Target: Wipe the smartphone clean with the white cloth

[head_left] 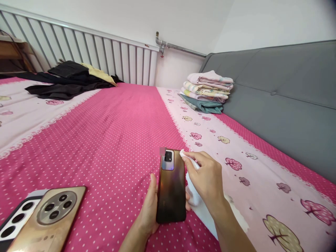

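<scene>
My left hand [149, 211] is wrapped round a dark bronze smartphone [172, 192], thumb along its left edge and fingertips showing at its right edge. The phone's back faces me, with the camera block at its upper left. Between the thumb and fingers of my right hand [207, 173] is pinched a white cloth [195, 199]. One bunched end of it touches the phone's top right corner, while the rest hangs down behind my right hand and wrist.
A gold phone [56, 218] with a round camera block overlaps a white-and-black phone [19, 217] at the lower left. Folded bedding [208, 87] is stacked by the grey headboard [275, 94]. Dark clothes [70, 80] lie near the radiator [105, 52]. A pink patterned sheet [126, 129] covers the bed.
</scene>
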`<state>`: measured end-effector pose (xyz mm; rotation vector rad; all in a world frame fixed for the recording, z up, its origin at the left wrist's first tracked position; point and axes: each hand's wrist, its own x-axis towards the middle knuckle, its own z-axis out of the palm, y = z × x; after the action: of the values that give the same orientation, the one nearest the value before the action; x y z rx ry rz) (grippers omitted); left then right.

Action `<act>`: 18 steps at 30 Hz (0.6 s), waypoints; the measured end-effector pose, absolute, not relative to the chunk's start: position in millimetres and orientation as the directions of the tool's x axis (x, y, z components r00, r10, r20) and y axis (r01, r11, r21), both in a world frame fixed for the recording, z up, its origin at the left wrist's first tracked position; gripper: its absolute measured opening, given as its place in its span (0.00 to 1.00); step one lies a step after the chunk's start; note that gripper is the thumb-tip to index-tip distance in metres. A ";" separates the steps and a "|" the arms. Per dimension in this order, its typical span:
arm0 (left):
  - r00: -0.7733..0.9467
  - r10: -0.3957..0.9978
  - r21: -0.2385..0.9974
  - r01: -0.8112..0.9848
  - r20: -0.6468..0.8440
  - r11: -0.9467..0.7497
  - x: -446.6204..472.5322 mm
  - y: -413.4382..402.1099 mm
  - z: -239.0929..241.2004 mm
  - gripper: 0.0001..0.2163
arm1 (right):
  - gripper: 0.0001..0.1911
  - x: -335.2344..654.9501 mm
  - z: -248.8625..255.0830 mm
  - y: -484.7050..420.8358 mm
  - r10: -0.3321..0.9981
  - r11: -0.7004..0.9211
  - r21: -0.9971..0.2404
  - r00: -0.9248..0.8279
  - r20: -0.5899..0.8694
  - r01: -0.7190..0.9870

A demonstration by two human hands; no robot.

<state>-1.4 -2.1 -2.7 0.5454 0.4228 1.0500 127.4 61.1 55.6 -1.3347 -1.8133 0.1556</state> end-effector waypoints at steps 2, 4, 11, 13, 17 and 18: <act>0.439 0.896 0.609 -0.692 -0.071 0.387 -1.4 -2.1 -2.9 0.43 | 0.07 127.5 55.4 61.0 0.831 0.420 -0.550 -0.061 0.553 0.722; 0.438 0.896 0.608 -0.693 -0.071 0.387 -1.4 -2.0 -2.5 0.43 | 0.07 127.4 55.2 61.2 0.831 0.417 -0.549 -0.061 0.552 0.724; 0.444 0.893 0.604 -0.693 -0.072 0.394 -1.0 -2.5 -0.5 0.44 | 0.07 126.3 56.5 61.4 0.830 0.419 -0.549 -0.060 0.555 0.723; 0.439 0.895 0.608 -0.689 -0.081 0.394 -1.0 -2.9 1.9 0.43 | 0.07 126.5 56.9 61.1 0.832 0.417 -0.550 -0.060 0.551 0.724; 0.397 0.910 0.597 -0.703 -0.123 0.387 -2.5 -2.3 7.8 0.42 | 0.08 127.1 56.8 60.5 0.835 0.412 -0.545 -0.062 0.547 0.730; 0.381 0.913 0.588 -0.709 -0.144 0.388 -3.3 -1.8 8.9 0.42 | 0.08 127.2 56.7 60.6 0.832 0.413 -0.542 -0.060 0.551 0.732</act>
<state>-3.3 -1.8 8.9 0.4752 0.4933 1.0864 127.2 60.6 56.7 -1.3480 -1.8160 0.1478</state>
